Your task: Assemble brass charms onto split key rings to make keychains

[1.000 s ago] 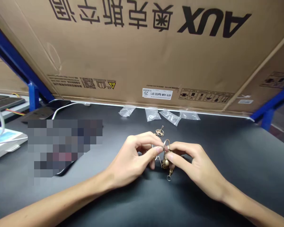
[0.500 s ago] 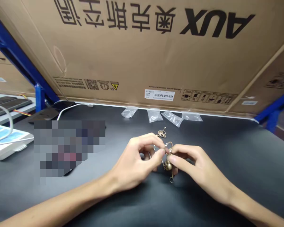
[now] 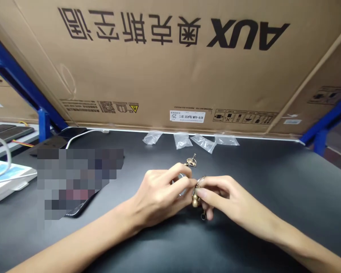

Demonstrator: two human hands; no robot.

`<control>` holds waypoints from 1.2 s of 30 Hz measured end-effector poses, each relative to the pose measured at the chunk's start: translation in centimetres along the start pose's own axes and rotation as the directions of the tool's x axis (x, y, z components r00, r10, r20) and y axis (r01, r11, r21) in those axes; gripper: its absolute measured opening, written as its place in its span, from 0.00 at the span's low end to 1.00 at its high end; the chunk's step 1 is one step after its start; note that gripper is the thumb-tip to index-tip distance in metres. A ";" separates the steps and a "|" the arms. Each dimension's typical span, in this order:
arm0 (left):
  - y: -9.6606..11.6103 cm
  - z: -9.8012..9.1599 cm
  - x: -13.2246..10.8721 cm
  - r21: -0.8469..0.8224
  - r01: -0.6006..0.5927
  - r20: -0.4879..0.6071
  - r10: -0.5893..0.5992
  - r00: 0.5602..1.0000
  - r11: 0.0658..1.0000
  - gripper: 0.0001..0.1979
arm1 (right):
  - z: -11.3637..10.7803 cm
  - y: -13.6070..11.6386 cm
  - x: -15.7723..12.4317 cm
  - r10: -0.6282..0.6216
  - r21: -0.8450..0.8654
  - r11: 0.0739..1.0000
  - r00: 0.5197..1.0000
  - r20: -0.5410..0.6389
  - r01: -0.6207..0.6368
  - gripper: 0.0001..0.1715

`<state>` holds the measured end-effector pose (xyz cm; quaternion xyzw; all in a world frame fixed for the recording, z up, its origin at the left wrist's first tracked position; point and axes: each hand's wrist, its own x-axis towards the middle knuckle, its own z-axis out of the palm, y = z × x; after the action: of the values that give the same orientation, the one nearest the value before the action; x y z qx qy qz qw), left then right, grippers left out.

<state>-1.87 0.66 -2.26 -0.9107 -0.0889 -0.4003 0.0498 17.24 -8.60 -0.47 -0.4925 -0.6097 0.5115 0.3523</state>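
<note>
Above the black table top, my two hands meet over a brass-coloured keychain. A gourd-shaped charm [image 3: 195, 201] hangs below the fingertips, and a split ring [image 3: 201, 179] sticks up above them. My right hand [image 3: 230, 199] pinches the keychain between thumb and index finger; a small dark-holed ring [image 3: 204, 216] dangles near its lower fingers. My left hand [image 3: 165, 193] is closed, its fingertips at the keychain's left side. A silver metal ring [image 3: 182, 178] shows among its curled fingers; how it joins the keychain is hidden. Another brass-coloured trinket [image 3: 191, 162] lies just beyond my left hand.
Several clear plastic bags [image 3: 183, 140] lie along the table's back edge. Behind them stands a large cardboard box [image 3: 165, 76], between blue metal posts [image 3: 44, 123]. At left are a dark phone-like slab [image 3: 81, 206], partly blurred out, a white cable [image 3: 83, 134] and a white-and-blue box [image 3: 13, 178].
My left fingers have curled further in and lower, against the keychain. The split ring has tilted over, and the gourd charm now hangs more plainly in sight. The whole view has shifted slightly.
</note>
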 end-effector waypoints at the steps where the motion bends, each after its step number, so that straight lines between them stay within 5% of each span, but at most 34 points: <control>1: -0.1 0.0 0.0 0.022 -0.029 -0.007 0.030 1.000 0.999 0.00 | -0.2 0.0 0.0 0.000 0.035 0.999 0.999 0.034 -0.001 0.17; 14: 0.0 -0.8 0.0 0.195 -0.182 0.082 0.169 0.982 0.964 0.04 | 1.0 0.2 -0.2 0.037 -0.053 0.998 0.997 -0.065 -0.040 0.15; 23: 0.0 -0.8 0.0 0.264 -0.171 0.114 0.145 0.983 0.949 0.03 | 1.0 0.4 0.0 -0.002 -0.243 0.969 0.986 -0.168 -0.040 0.11; 32: -0.8 -1.0 0.2 0.315 -0.282 0.141 0.249 0.958 0.906 0.06 | 0.0 -0.5 -0.2 0.079 0.062 0.995 0.997 0.018 -0.080 0.24; 36: -1.1 -1.3 0.1 0.328 -0.307 0.147 0.273 0.951 0.893 0.07 | -0.2 -0.3 0.0 0.058 -0.002 0.998 0.998 -0.029 -0.058 0.24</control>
<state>-2.97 1.56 -1.25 -0.9089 -0.0233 -0.3217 0.2642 17.34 -8.54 -0.15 -0.5177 -0.5909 0.5134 0.3453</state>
